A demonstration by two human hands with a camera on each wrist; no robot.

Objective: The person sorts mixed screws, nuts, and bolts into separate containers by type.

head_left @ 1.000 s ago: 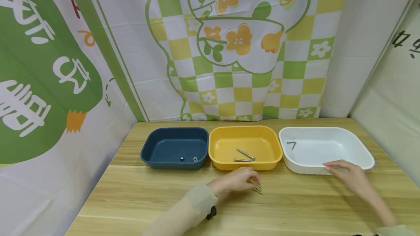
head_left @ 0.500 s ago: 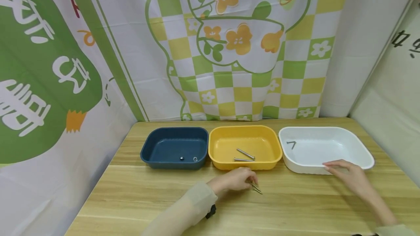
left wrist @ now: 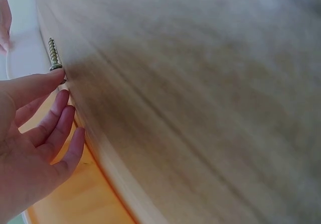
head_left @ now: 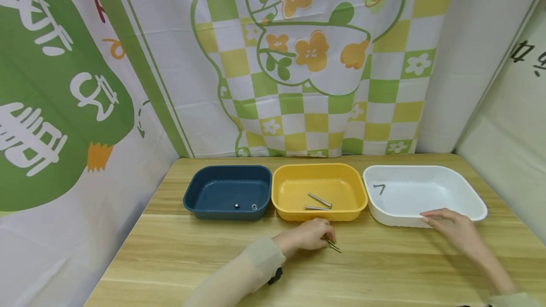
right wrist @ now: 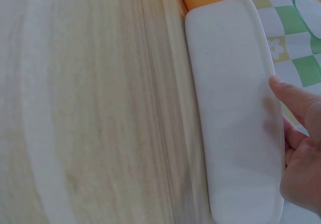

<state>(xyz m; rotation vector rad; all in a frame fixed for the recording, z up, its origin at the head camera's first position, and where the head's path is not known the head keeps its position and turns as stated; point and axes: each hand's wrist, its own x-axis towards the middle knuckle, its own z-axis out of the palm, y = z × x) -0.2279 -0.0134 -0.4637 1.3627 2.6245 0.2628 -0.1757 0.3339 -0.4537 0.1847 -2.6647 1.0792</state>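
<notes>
My left hand is low over the table in front of the yellow tray. Its thumb and fingertips pinch brass-coloured screws, whose pointed ends stick out to the right. In the left wrist view one threaded screw shows clearly at the thumb tip; a second is mostly hidden by the fingers. My right hand grips the front rim of the white tray, thumb on the outer side and fingers over the rim. Two grey screws lie in that tray's left part.
The yellow tray holds two long silver bolts. Left of it, the dark blue tray contains two small nuts. All three trays stand in a row along the back of the wooden table, before a patterned curtain.
The left fingers have shifted slightly around the brass-coloured screws, which show more clearly now. My right hand stays at the white tray's rim.
</notes>
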